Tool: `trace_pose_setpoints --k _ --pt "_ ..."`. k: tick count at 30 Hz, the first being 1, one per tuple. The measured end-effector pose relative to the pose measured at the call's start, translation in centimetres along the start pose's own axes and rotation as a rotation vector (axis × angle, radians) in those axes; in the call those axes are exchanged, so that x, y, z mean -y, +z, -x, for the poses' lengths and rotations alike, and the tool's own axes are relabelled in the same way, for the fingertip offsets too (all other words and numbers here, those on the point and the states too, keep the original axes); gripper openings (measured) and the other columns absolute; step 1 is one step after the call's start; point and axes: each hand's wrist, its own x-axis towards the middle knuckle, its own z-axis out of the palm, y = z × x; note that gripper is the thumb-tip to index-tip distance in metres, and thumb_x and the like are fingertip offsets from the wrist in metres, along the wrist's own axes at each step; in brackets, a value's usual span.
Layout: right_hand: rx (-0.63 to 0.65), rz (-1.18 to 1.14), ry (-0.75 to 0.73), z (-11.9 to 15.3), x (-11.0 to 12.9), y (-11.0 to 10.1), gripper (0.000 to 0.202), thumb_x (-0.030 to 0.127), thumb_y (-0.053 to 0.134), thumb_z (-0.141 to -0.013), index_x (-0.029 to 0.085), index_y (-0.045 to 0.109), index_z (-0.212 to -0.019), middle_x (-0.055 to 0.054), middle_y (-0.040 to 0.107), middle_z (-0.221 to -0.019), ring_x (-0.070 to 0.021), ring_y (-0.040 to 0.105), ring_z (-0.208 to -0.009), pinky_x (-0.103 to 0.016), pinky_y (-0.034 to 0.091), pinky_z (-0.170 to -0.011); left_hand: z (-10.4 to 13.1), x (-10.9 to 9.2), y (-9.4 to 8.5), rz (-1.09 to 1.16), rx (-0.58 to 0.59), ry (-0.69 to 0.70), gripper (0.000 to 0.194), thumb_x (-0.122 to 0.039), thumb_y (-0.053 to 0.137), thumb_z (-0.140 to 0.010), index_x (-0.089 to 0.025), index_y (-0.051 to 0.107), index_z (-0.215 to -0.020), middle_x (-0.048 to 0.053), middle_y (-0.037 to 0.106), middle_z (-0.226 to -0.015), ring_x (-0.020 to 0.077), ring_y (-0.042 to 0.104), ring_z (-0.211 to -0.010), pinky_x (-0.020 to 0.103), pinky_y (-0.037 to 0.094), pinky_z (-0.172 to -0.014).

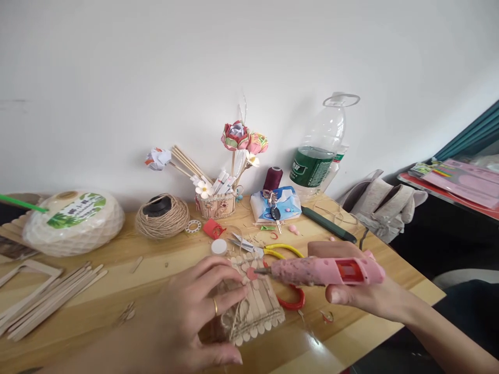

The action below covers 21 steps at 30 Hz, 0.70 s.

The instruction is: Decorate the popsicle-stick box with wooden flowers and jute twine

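Observation:
A small box of wooden craft sticks [257,304], trimmed with twine, lies on the wooden table. My left hand [202,306], with a ring on one finger, steadies it, fingertips on its upper face and thumb by the near left side. A small pink-red piece [252,273] sits on the sticks near those fingertips. My right hand [351,296] is wrapped round a pink hot glue gun [323,271], its nozzle pointing left, close to the pink-red piece; contact cannot be told. Scissors [280,251] with yellow and red handles lie partly hidden behind the box and glue gun.
Loose craft sticks [54,301] lie at left. Along the wall stand a wrapped coconut [74,234], twine roll [162,221], flower-filled stick pot [216,206], purple thread spool [273,178], tissue pack [255,205] with keys, and large bottle [315,156]. A green pen-like tool [329,225] lies at right.

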Motion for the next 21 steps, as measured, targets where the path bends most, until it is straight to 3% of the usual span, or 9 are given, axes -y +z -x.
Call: trace_pose_setpoints --k 3,5,7,9,12,14,18,21 --pt "-0.091 -0.079 0.014 0.0 -0.1 -1.9 0.06 0.067 0.048 -0.077 0.026 0.061 -0.118 -0.007 0.067 -0.105 -0.025 0.064 -0.088 -0.038 0.053 -0.076 0.1 0.3 0.3 -0.052 -0.045 0.034 0.052 -0.05 0.06 -0.078 -0.02 0.051 -0.119 0.008 0.057 -0.114 0.0229 0.048 -0.11 0.036 0.051 -0.086" --pt "-0.374 -0.098 -0.013 -0.2 0.0 -4.1 0.057 0.065 0.054 -0.075 0.023 0.063 -0.112 -0.007 0.067 -0.086 -0.0187 0.061 -0.063 -0.031 0.051 -0.052 0.3 0.5 0.6 -0.102 -0.069 0.049 0.056 -0.052 0.061 -0.076 -0.022 0.05 -0.122 0.008 0.058 -0.114 0.0227 0.048 -0.112 0.033 0.052 -0.085" --pt "-0.737 -0.153 -0.143 -0.9 0.5 -6.7 0.047 0.064 0.06 -0.071 0.019 0.066 -0.084 0.001 0.055 -0.059 -0.0093 0.041 -0.039 -0.023 0.032 -0.033 0.5 0.9 1.0 -0.141 -0.112 0.077 0.057 -0.054 0.061 -0.075 -0.024 0.051 -0.122 0.006 0.059 -0.113 0.0219 0.049 -0.11 0.031 0.052 -0.086" --pt "-0.958 -0.189 -0.237 -2.0 1.2 -9.3 0.048 0.067 0.062 -0.066 0.019 0.057 -0.069 0.002 0.049 -0.059 -0.0075 0.037 -0.04 -0.021 0.024 -0.032 0.5 1.2 1.3 -0.162 -0.153 0.097 0.054 -0.053 0.061 -0.075 -0.025 0.053 -0.12 0.004 0.061 -0.112 0.0206 0.05 -0.109 0.03 0.051 -0.087" --pt "-1.203 -0.158 -0.268 -3.8 2.3 -12.3 0.044 0.066 0.049 -0.077 0.023 0.045 -0.068 0.005 0.045 -0.064 -0.007 0.034 -0.045 -0.02 0.032 -0.038 0.5 1.5 1.5 -0.176 -0.164 0.111 0.052 -0.051 0.061 -0.075 -0.026 0.053 -0.121 0.003 0.062 -0.111 0.0198 0.051 -0.109 0.027 0.052 -0.086" --pt "-1.199 -0.15 -0.211 -4.9 3.0 -13.6 0.036 0.057 0.05 -0.082 0.024 0.045 -0.071 0.004 0.046 -0.067 -0.0079 0.039 -0.054 -0.019 0.038 -0.045 0.5 1.6 1.6 -0.159 -0.136 0.135 0.055 -0.05 0.06 -0.076 -0.026 0.05 -0.124 0.004 0.062 -0.113 0.0208 0.05 -0.11 0.027 0.052 -0.086" --pt "-1.273 -0.135 -0.209 -7.1 4.6 -15.5 0.027 0.047 0.045 -0.09 0.025 0.041 -0.075 0.007 0.039 -0.06 -0.0079 0.038 -0.051 -0.017 0.037 -0.043 0.8 1.3 1.8 -0.096 -0.14 0.082 0.05 -0.047 0.053 -0.082 -0.027 0.048 -0.127 0.005 0.061 -0.115 0.0227 0.048 -0.112 0.032 0.05 -0.089" --pt "-1.343 -0.114 -0.27 -8.5 6.2 -17.3 0.035 0.048 0.034 -0.094 0.023 0.04 -0.071 0.006 0.036 -0.062 -0.0048 0.036 -0.047 -0.016 0.034 -0.042 0.8 1.0 1.8 -0.081 -0.16 0.046 0.048 -0.047 0.052 -0.083 -0.027 0.048 -0.126 0.005 0.061 -0.114 0.0224 0.047 -0.113 0.032 0.048 -0.092"
